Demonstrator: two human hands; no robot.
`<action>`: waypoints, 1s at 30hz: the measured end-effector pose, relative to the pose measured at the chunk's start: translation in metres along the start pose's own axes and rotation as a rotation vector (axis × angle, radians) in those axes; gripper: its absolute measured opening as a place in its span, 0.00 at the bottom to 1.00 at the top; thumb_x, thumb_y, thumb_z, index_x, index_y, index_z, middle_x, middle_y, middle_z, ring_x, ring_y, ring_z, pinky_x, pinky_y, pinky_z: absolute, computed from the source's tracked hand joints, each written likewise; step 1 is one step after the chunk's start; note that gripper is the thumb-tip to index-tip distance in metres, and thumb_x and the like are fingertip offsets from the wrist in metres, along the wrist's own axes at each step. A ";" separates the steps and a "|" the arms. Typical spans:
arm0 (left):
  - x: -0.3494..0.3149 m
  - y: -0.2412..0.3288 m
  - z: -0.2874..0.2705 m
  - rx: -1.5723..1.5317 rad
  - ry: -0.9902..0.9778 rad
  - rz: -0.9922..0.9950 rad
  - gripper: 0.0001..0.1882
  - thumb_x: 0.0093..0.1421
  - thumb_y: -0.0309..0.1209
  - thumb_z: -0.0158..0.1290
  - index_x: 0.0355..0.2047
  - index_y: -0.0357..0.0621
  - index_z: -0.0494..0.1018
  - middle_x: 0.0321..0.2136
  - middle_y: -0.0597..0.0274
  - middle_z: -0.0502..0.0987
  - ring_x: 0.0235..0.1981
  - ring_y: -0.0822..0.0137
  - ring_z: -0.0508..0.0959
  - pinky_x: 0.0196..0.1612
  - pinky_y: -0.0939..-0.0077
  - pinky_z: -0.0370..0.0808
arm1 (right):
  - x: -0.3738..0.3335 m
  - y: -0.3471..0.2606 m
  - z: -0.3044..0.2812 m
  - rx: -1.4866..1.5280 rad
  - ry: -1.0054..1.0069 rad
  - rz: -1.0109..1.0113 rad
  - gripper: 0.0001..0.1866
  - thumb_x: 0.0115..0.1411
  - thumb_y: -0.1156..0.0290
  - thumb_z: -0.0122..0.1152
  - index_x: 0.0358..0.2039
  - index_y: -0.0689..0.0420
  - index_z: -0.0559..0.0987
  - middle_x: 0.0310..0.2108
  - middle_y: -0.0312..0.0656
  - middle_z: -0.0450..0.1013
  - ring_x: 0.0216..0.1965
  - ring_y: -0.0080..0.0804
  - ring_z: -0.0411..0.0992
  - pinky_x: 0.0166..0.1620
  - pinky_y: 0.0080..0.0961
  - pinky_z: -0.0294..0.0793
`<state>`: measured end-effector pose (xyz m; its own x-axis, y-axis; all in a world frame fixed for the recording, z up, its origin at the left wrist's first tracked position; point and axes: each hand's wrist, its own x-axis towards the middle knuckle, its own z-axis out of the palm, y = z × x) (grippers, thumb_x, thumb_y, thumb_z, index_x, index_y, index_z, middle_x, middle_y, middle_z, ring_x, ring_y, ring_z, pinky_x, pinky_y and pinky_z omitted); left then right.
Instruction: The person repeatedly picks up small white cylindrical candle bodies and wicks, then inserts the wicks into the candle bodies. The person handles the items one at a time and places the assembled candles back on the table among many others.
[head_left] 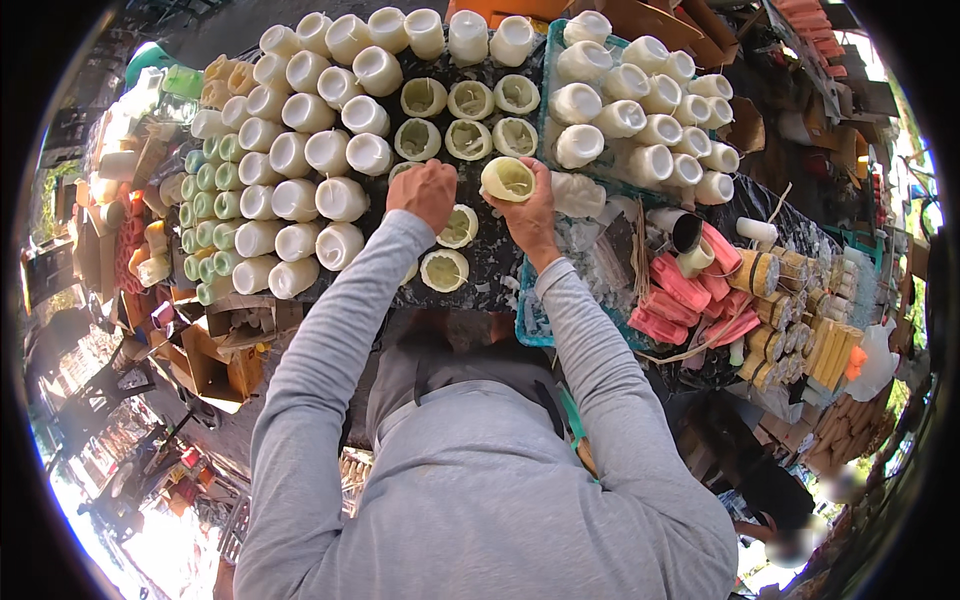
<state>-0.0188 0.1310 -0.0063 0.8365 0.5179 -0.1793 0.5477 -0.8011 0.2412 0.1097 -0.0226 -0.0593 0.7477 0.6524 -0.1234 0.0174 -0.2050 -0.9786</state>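
Here it is: the right hand point(535, 207) is gripping a pale cup point(508, 181) over the dark table point(492, 255)!

Nearest of all, the grey shirt point(500, 490) is filling the lower middle, and two sleeves point(330, 320) are stretching forward. Just past the table's near edge, a hollow cup point(444, 270) is sitting mouth up, with a second cup point(458, 226) standing behind it. Over to the right, pink blocks point(680, 290) are lying heaped beside yellow bundles point(757, 272).

Now the hands! The right one is curling its fingers round the cup's side, and the open mouth is showing. The left hand point(425, 192) is bunching up like a fist (I cannot tell whether it is gripping anything, as the knuckles are hiding it).

Beyond them, six hollow cups point(468, 140) are standing in two rows of three. White cylinders point(327, 152) are crowding the left, green ones point(205, 205) are lining their outer side, and more white pieces point(622, 118) are filling the teal-rimmed tray point(535, 340) at right. Farther back, cardboard point(650, 25) is showing.
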 end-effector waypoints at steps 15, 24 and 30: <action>0.010 -0.027 0.014 0.136 0.163 0.476 0.05 0.56 0.29 0.56 0.27 0.44 0.80 0.32 0.61 0.80 0.42 0.59 0.78 0.52 0.63 0.73 | -0.005 0.050 0.015 -0.407 0.085 -0.217 0.40 0.46 0.78 0.82 0.61 0.58 0.72 0.56 0.52 0.75 0.56 0.55 0.75 0.59 0.43 0.76; 0.070 -0.007 0.046 0.464 -0.524 0.651 0.12 0.66 0.35 0.54 0.35 0.48 0.86 0.36 0.57 0.87 0.40 0.56 0.87 0.43 0.60 0.81 | -0.031 0.018 0.003 -0.428 0.265 -0.077 0.41 0.44 0.78 0.84 0.60 0.59 0.74 0.53 0.48 0.76 0.54 0.47 0.77 0.58 0.38 0.77; 0.077 0.012 0.054 0.399 -0.532 0.458 0.10 0.62 0.31 0.57 0.39 0.46 0.87 0.39 0.52 0.87 0.41 0.52 0.88 0.43 0.58 0.85 | -0.032 0.013 -0.003 -0.375 0.179 -0.080 0.41 0.43 0.77 0.85 0.58 0.57 0.75 0.53 0.48 0.76 0.54 0.48 0.76 0.58 0.39 0.76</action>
<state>0.0514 0.1450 -0.0691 0.8002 -0.0199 -0.5994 0.0203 -0.9980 0.0602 0.0881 -0.0488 -0.0675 0.8372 0.5467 0.0132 0.2956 -0.4321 -0.8520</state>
